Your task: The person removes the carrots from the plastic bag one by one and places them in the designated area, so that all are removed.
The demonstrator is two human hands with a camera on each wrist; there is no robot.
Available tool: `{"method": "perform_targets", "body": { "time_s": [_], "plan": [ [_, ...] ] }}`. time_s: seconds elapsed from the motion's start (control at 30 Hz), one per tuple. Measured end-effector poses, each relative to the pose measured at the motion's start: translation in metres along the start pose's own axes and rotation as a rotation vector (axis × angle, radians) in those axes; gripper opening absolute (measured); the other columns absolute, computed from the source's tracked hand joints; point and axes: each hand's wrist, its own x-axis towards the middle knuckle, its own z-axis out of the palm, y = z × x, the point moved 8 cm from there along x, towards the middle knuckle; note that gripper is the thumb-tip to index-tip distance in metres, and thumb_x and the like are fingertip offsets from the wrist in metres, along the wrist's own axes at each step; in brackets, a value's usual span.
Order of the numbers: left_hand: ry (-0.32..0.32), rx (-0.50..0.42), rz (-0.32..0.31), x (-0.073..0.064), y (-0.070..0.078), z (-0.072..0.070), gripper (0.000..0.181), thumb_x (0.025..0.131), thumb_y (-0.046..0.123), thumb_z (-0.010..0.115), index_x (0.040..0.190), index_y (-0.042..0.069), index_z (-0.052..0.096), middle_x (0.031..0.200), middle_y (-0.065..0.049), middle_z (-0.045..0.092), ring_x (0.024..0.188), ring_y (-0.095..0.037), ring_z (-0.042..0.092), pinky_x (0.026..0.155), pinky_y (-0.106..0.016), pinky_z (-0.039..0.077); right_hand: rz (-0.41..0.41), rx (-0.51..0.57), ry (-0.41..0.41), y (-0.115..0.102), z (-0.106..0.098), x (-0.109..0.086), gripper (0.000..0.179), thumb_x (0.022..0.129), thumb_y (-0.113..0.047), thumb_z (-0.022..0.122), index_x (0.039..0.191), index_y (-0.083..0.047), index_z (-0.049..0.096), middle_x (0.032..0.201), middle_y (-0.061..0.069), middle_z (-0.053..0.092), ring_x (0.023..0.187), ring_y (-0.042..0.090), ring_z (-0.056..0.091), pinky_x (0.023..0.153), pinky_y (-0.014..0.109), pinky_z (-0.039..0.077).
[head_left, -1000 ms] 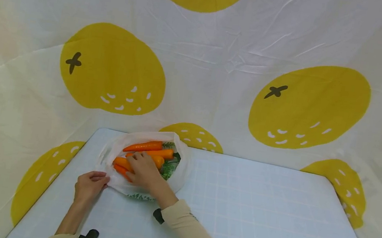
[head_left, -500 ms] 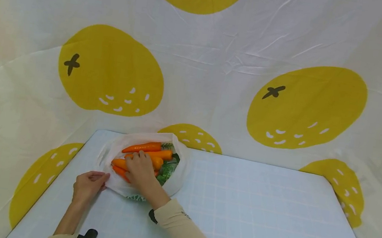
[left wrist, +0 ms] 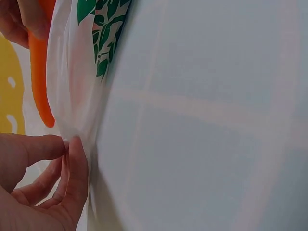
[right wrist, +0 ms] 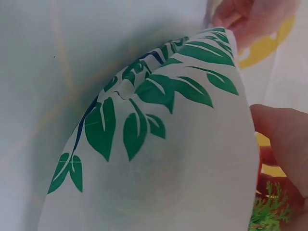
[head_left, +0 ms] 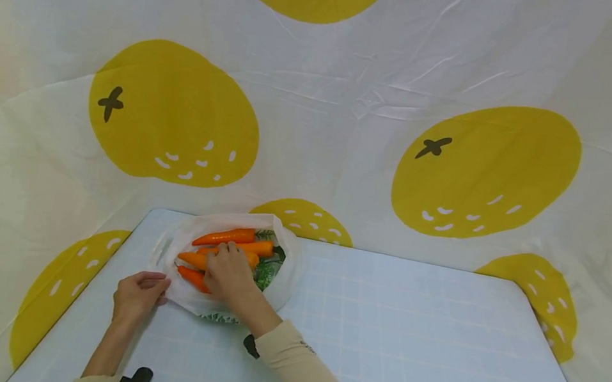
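Observation:
A white bag (head_left: pixel 189 301) with printed green leaves (right wrist: pixel 154 91) lies with its mouth spread at the table's back left. Inside it are several orange carrots (head_left: pixel 224 236) and green leafy tops (head_left: pixel 267 273). My left hand (head_left: pixel 136 298) pinches the bag's near-left rim between thumb and fingertips, plainly seen in the left wrist view. My right hand (head_left: pixel 231 275) reaches into the mouth, its fingers curled over a carrot (left wrist: pixel 39 72). Most of that grip is hidden by the hand in the head view and by the bag's side in the right wrist view.
The bag rests on a table with a pale blue checked cloth (head_left: pixel 409 334). Behind and beside the table hangs a white curtain (head_left: pixel 323 148) with large yellow fruit prints. Dark wrist straps show at both sleeves.
The right hand has shifted slightly among the carrots, and the gap between the two nearest carrots has widened. The left hand keeps its pinch on the rim.

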Motion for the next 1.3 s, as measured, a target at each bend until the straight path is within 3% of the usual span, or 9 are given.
{"method": "perform_targets", "body": {
  "time_s": [0.17,0.4,0.6,0.83,1.07,1.3],
  "plan": [
    [-0.007,0.009,-0.016,0.002,-0.002,0.001,0.032,0.096,0.010,0.070,0.118,-0.013,0.064,0.087,-0.014,0.074,0.061,-0.010,0.066,0.057,-0.019,0.055,-0.022,0.097,0.111,0.010,-0.014,-0.009,0.017,0.094,-0.031,0.073,0.088,-0.016,0.069,0.078,0.000,0.060,0.073,0.015,0.055,0.063,0.020,0.042],
    [-0.020,-0.015,-0.007,0.004,-0.003,0.002,0.032,0.096,0.007,0.069,0.118,-0.016,0.063,0.085,-0.015,0.074,0.059,-0.010,0.067,0.057,-0.019,0.055,0.061,0.314,0.002,0.026,-0.015,-0.012,0.026,0.098,-0.036,0.070,0.107,-0.012,0.071,0.084,-0.001,0.059,0.075,0.013,0.051,0.063,0.019,0.040],
    [-0.027,-0.033,-0.001,0.004,-0.004,0.003,0.032,0.096,0.005,0.068,0.118,-0.017,0.063,0.084,-0.013,0.074,0.059,-0.008,0.067,0.058,-0.019,0.056,0.163,0.672,-0.013,0.044,-0.024,-0.018,0.023,0.100,-0.030,0.068,0.109,-0.008,0.070,0.080,-0.002,0.057,0.070,0.010,0.050,0.060,0.017,0.040],
    [-0.028,-0.026,0.000,0.004,-0.005,0.003,0.031,0.096,0.006,0.069,0.117,-0.016,0.063,0.084,-0.013,0.074,0.061,-0.008,0.067,0.058,-0.019,0.056,0.277,0.988,-0.022,0.065,-0.028,-0.026,0.041,0.099,-0.033,0.069,0.129,-0.006,0.068,0.110,0.003,0.070,0.087,0.010,0.059,0.075,0.020,0.050],
    [-0.032,-0.021,0.000,0.003,-0.005,0.003,0.031,0.096,0.005,0.069,0.118,-0.016,0.064,0.086,-0.014,0.074,0.062,-0.007,0.067,0.059,-0.019,0.057,0.362,1.198,0.039,0.086,-0.030,-0.030,0.040,0.098,-0.032,0.071,0.126,-0.003,0.070,0.114,0.009,0.072,0.097,0.020,0.067,0.077,0.023,0.056],
    [-0.034,-0.002,-0.007,0.005,-0.007,0.004,0.032,0.097,0.007,0.069,0.119,-0.015,0.063,0.088,-0.014,0.074,0.063,-0.009,0.067,0.060,-0.019,0.056,0.462,1.346,-0.016,0.098,-0.026,-0.039,0.044,0.098,-0.036,0.071,0.130,-0.008,0.069,0.118,0.004,0.070,0.101,0.016,0.067,0.080,0.027,0.058]
  ]
}}
